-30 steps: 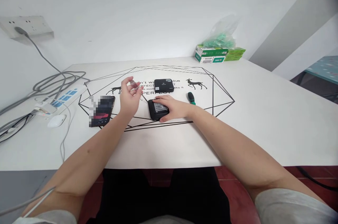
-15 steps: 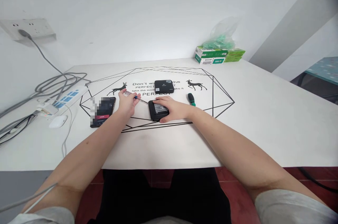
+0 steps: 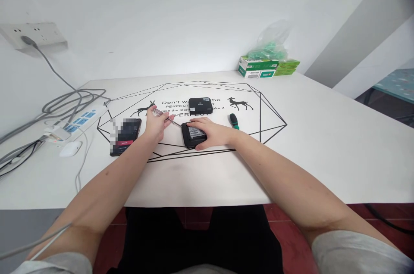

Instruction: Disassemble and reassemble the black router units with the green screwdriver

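Note:
My left hand [image 3: 157, 124] is closed on a screwdriver [image 3: 175, 123] with a clear handle and a thin metal shaft. Its tip meets the left upper edge of a black box-shaped device [image 3: 190, 141] that has a white label on top. Across the right part of this device lies my right hand [image 3: 213, 132], fingers wrapped over the top and thumb at the near side, holding it on the table. Just beyond it sits a second black square piece [image 3: 200, 106] with small stickers. A green and black screwdriver [image 3: 234, 121] rests to the right.
A phone [image 3: 126, 137] lies left of my left hand. Farther left are a power strip [image 3: 84, 119], tangled grey cables [image 3: 74, 97] and a white earbud case [image 3: 70, 148]. Green and white boxes [image 3: 258, 67] under a plastic bag [image 3: 271, 45] stand at the back right.
My left hand's fingers have shifted slightly along the screwdriver's handle, with the tip still at the device's edge. My right hand and the device have stayed in place.

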Demonstrator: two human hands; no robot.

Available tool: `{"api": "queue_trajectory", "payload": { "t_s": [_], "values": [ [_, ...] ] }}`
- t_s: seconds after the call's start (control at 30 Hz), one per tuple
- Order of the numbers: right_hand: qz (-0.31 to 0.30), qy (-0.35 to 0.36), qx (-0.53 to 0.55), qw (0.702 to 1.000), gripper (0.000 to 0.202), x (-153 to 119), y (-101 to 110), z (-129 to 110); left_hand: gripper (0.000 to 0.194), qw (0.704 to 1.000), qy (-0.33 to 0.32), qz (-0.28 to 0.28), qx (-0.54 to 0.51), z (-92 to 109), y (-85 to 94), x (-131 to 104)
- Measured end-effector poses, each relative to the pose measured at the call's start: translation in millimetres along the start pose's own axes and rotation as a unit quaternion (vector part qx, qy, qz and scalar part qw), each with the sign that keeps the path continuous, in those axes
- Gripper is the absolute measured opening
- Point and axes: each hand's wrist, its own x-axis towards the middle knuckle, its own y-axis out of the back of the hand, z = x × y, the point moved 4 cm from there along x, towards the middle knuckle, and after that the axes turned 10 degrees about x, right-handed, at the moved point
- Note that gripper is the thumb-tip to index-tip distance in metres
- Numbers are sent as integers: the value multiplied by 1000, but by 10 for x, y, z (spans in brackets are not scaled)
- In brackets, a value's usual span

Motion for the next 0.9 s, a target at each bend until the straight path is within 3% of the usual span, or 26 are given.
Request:
{"api": "queue_trajectory", "payload": {
  "t_s": [0.9],
  "values": [
    [-3, 22, 21, 1000, 110, -1, 10, 45, 79, 994, 32, -85, 53, -96, -65, 39]
  ]
}}
